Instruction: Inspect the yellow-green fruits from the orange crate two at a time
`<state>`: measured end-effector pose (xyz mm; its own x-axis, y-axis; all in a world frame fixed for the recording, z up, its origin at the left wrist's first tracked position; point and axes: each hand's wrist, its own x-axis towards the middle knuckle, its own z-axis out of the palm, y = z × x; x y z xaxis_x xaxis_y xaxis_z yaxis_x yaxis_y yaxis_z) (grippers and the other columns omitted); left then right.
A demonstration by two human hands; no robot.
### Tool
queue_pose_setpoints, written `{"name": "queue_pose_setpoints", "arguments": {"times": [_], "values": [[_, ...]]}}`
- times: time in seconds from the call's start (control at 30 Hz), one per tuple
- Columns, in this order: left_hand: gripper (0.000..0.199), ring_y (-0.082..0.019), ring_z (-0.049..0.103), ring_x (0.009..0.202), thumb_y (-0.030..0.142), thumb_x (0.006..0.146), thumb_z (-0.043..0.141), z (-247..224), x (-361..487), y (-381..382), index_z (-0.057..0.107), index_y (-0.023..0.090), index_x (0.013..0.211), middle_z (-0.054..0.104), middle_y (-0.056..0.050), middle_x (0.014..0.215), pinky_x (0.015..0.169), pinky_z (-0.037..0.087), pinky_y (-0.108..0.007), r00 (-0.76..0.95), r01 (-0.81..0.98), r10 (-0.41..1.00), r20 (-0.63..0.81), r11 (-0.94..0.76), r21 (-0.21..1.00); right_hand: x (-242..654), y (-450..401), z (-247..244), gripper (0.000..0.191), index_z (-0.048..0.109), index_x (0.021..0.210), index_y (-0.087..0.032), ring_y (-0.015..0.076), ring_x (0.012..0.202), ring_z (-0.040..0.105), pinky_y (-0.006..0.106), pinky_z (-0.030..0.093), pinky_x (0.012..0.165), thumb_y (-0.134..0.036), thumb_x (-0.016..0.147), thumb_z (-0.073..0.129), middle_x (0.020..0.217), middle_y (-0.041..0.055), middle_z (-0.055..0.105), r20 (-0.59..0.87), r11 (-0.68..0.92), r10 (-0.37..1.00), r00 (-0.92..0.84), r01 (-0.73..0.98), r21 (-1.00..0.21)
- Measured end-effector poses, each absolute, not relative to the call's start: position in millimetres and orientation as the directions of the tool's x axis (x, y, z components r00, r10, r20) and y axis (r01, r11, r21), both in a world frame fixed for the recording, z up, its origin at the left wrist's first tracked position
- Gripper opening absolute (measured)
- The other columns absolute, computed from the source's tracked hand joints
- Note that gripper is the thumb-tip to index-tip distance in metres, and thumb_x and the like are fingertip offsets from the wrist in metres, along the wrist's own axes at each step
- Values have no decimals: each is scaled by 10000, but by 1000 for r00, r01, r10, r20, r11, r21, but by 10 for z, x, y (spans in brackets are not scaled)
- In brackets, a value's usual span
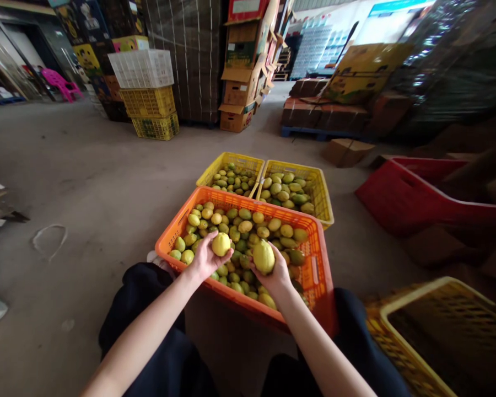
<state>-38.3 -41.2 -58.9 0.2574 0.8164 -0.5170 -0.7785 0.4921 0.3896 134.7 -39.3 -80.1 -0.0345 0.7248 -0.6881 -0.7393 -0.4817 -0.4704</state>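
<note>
At the far left, a pink chair [60, 81] stands on the grey floor [86, 182], with a thin pale loop [49, 240] lying nearer the person. To the right of the chair, a white crate [140, 69] sits on top of two stacked yellow crates [149, 103]. Below these, close to the camera, is the person's left leg in dark trousers [144, 314].

Next comes an orange crate [323, 281], between the person's legs and well filled with yellow and green lemons [245, 226]. Over its left half, the left hand [205, 258] is curled around a round yellow lemon [221, 244], palm turned up. Behind the orange crate's far rim stand two smaller crates, side by side: a left yellow crate [207, 175] and a right yellow crate [324, 199], both holding more fruit. A tall stack of cardboard boxes [236, 92] rises beyond them.

Just right of the crate's middle, apart from the left hand, the right hand [280, 273] grips a larger yellow lemon [264, 257] from its right side. Both held lemons are above the pile.

Farther right, brown boxes [320, 116] rest on a blue pallet [301, 133], with a loose carton [348, 152] on the floor in front. A red bin [391, 193] stands at the right, and nearer, a yellow basket [397, 325] fills the lower right corner.
</note>
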Motion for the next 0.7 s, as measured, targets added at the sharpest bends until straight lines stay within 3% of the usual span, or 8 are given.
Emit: {"name": "queue_pose_setpoints", "arguments": {"times": [0.1, 0.2, 0.4, 0.53, 0.7], "values": [[250, -145, 622, 502, 344, 872, 508, -606, -402, -395, 569, 108, 819, 665, -100, 699, 426, 508, -210, 239, -726, 801, -549, 522, 447, 1344, -398, -806, 209, 557, 812, -195, 164, 518, 593, 227, 453, 397, -334, 869, 411, 616, 44, 644, -728, -513, 684, -42, -737, -440], [333, -153, 596, 436, 411, 880, 474, -652, -413, -381, 577, 100, 821, 650, -103, 641, 365, 476, -224, 245, -697, 775, -583, 558, 449, 1319, -403, -807, 143, 542, 795, -201, 166, 535, 592, 236, 473, 435, -315, 839, 466, 570, 21, 609, -737, -498, 675, -14, -746, -442], [310, -174, 649, 576, 258, 906, 361, -757, -387, -367, 611, 81, 959, 667, -93, 678, 439, 520, -232, 217, -691, 728, -650, 585, 425, 1315, -396, -834, 189, 534, 823, -225, 179, 548, 591, 275, 491, 474, -311, 879, 374, 572, 21, 606, -782, -506, 623, -13, -769, -391], [297, -146, 631, 543, 330, 881, 474, -741, -345, -358, 611, 72, 936, 643, -77, 681, 438, 524, -210, 203, -677, 744, -636, 576, 459, 1310, -398, -835, 203, 538, 815, -211, 172, 561, 593, 276, 498, 484, -305, 886, 373, 601, 27, 610, -766, -516, 642, -32, -757, -401], [188, -80, 574, 458, 279, 757, 673, -673, -341, -359, 587, 149, 861, 576, 10, 615, 384, 463, -126, 6, -698, 778, -628, 453, 555, 1294, -405, -800, 121, 510, 780, -222, 159, 509, 560, 228, 448, 416, -332, 828, 494, 544, -11, 566, -736, -500, 677, 17, -723, -477]]}}
